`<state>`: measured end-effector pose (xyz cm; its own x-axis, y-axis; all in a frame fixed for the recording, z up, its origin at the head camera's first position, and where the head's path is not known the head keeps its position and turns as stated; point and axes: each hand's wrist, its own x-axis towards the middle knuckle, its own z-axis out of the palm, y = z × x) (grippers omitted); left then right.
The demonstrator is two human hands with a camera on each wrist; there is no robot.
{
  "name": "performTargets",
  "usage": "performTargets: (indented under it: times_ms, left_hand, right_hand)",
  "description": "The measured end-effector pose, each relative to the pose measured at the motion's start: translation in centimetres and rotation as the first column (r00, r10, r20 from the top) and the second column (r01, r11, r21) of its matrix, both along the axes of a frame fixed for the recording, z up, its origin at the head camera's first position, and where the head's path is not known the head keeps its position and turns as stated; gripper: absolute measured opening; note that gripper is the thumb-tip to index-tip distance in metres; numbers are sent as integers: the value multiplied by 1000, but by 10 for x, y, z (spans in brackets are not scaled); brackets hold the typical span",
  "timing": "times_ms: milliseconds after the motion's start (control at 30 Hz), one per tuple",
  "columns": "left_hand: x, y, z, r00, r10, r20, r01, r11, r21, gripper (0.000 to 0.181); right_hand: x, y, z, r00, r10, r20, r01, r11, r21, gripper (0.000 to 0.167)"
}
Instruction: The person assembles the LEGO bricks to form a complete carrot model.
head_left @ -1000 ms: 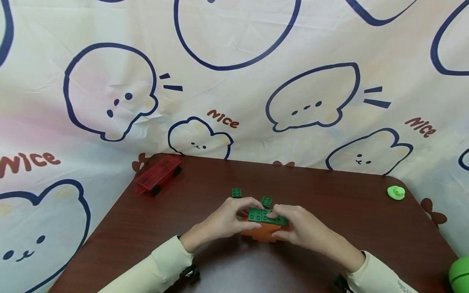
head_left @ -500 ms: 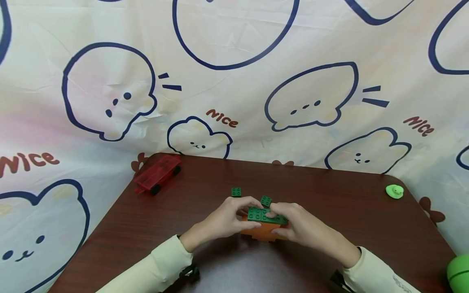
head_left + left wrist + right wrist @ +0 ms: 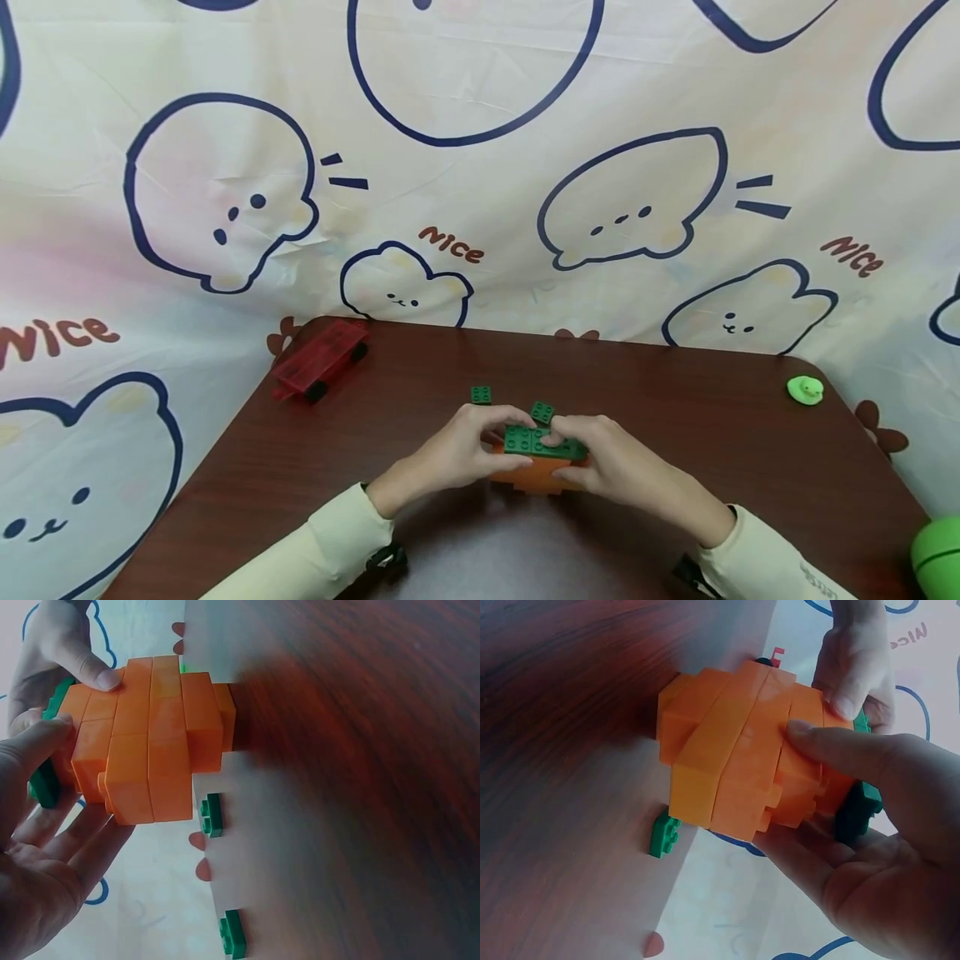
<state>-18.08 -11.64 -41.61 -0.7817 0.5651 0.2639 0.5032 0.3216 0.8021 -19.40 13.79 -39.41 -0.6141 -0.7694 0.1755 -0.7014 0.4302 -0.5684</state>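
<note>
An orange toy-brick build (image 3: 536, 477), made of stepped layers, stands on the brown table between both hands. Green bricks (image 3: 519, 439) with studs form its top layer. My left hand (image 3: 465, 450) grips the build from the left, its thumb on the near side and its fingers round the far side. From the right, my right hand (image 3: 618, 462) holds it, with the thumb on the near orange face (image 3: 735, 757) and a finger over the green top. Just behind the build lie two loose green bricks, one to the left (image 3: 481, 395) and one closer (image 3: 542, 412).
A translucent red toy cart (image 3: 322, 360) with black wheels sits at the table's back left. At the right edge rests a small green duck (image 3: 806, 390). A round green object (image 3: 937, 558) is partly cut off at lower right. A printed cloth (image 3: 495, 192) hangs behind the table.
The head view has drifted slightly, so the scene sits a little further left. Both hands keep their hold on the brick build, with no clear movement.
</note>
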Motion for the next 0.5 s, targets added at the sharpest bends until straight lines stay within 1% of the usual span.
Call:
performTargets:
  times_ms: [67,100,200,233,267,333,400,433,500]
  left_hand:
    - [-1,0,0,1000,-5,-5,5,1000,-2,36]
    - [-1,0,1,1000,-4,-2,4,1000,-5,36]
    - [-2,0,1,1000,-9,-2,9,1000,-6,36]
    - [-2,0,2,1000,-7,0,7,1000,-8,36]
    - [-2,1,2,1000,-5,3,5,1000,-9,36]
    - [-2,1,3,1000,5,9,-5,1000,-15,36]
    - [-2,1,4,1000,21,22,-21,999,-25,36]
    - [-2,1,4,999,28,32,-27,999,-29,36]
    - [-1,1,3,998,35,47,-34,999,-32,36]
  right_hand:
    - [-1,1,3,999,2,32,-2,1000,-3,31]
    - [-2,1,5,999,8,36,-8,1000,-9,27]
    - [-9,4,13,998,18,61,-14,998,-57,16]
    - [-13,5,17,999,10,50,-6,997,-72,15]
    - [-18,7,19,1000,-6,20,8,997,-82,16]
    - [-31,9,21,998,-58,-36,54,995,-82,21]
    - [-46,10,18,991,-104,-88,102,994,-34,28]
    - [-54,11,14,987,-117,-108,120,993,16,30]
    - [-68,12,5,985,-116,-126,133,981,138,33]
